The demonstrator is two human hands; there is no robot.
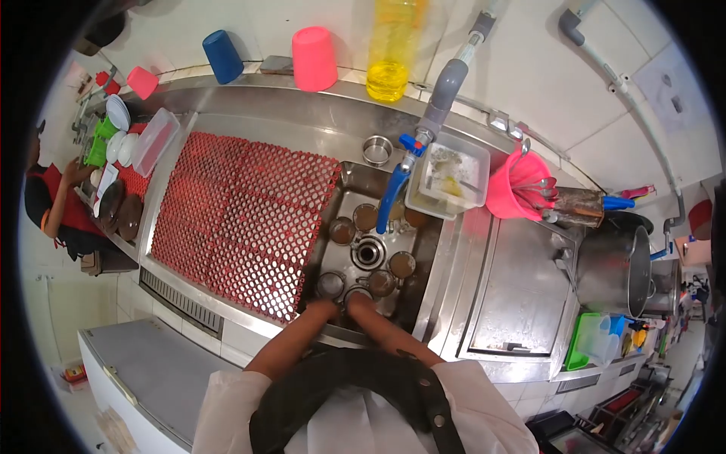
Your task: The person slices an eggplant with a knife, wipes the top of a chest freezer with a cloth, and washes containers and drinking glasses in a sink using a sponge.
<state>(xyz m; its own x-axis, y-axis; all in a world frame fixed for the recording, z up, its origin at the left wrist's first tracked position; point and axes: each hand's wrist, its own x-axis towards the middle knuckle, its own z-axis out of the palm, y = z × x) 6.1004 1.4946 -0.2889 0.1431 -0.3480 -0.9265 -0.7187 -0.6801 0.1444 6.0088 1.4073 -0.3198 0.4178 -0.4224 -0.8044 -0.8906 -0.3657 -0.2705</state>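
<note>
Both hands are down in the near part of the steel sink [355, 198]. My left hand [324, 307] is beside a glass [330, 285] at the near left. My right hand [358, 300] is close to the glasses at the near middle, next to one holding brownish liquid [382, 284]. The fingers of both hands are too small and dark to make out. Several more glasses, such as one at the right [401, 264] and one at the upper left [342, 231], stand around the drain [368, 253]. A blue tap spout [392, 198] hangs above them.
Left of the sink lies a red perforated mat [242, 219]. A plastic tub [450, 175] and a pink container of spoons [518, 185] stand to the right, before a large pot [614, 268]. Another person [60, 200] is at the far left.
</note>
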